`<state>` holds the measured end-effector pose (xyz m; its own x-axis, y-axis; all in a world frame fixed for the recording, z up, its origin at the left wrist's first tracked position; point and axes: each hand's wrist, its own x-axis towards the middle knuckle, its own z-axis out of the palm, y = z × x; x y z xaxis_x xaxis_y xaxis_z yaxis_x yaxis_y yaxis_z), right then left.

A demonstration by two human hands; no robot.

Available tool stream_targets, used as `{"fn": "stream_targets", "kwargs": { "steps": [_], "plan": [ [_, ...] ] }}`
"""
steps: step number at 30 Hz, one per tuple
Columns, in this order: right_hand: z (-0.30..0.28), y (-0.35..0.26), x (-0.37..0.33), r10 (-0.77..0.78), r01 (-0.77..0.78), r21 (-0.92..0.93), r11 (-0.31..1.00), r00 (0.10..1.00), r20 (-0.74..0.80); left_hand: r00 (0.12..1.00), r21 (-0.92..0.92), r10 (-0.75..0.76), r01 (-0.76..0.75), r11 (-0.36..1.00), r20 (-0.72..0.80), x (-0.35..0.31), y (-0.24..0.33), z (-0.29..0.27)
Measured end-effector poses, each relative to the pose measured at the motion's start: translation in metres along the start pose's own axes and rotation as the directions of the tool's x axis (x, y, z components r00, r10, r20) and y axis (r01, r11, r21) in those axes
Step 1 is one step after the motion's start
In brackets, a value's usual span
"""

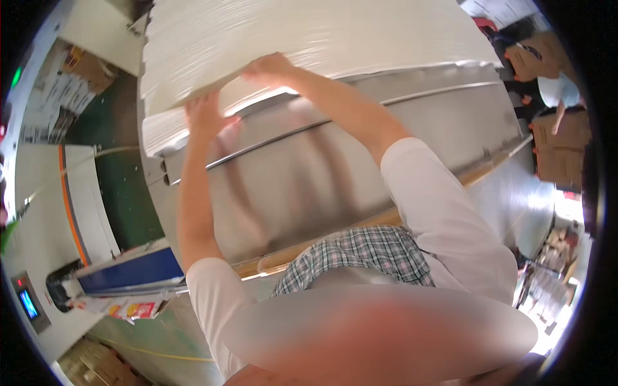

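Observation:
A broad stack of thin white sheets lies over a stainless steel table. Its near left edge is raised or folded back into a darker strip between my hands. At that edge my right hand has its fingers curled round the sheets. To its left, my left hand rests its fingers against the same edge, thumb stretched out to the side. The lower layers of the stack hang beside my left wrist. Where my right fingertips press is partly hidden.
A metal rod runs along the table's near side. To the left stand a white machine with an orange stripe and a blue panel. At right, another person is near cardboard boxes.

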<state>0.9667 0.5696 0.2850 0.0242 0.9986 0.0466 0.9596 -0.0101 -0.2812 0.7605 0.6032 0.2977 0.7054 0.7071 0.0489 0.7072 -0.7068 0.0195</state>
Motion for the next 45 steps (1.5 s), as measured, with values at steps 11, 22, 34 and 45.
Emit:
{"fn": "stream_targets", "kwargs": {
  "steps": [11,22,34,45],
  "plan": [
    [-0.091,0.280,-0.138,0.243,-0.217,-0.200,0.956,0.962,0.121,0.913,0.177,-0.191,0.134,0.975,0.361,0.044,0.004,0.011],
    [-0.221,0.530,-0.271,0.502,-0.273,-0.468,0.841,0.717,0.483,0.708,0.374,-0.545,0.405,0.834,0.449,0.069,0.037,0.009],
    [-0.218,0.675,-0.344,0.444,-0.401,-0.393,0.828,0.896,0.022,0.921,0.153,-0.321,0.293,0.944,0.219,0.025,-0.057,0.048],
    [-0.179,0.803,-0.408,0.198,-0.304,-0.512,0.804,0.947,-0.251,0.959,0.270,-0.218,0.261,0.927,-0.180,0.023,-0.084,0.040]
  ]
}}
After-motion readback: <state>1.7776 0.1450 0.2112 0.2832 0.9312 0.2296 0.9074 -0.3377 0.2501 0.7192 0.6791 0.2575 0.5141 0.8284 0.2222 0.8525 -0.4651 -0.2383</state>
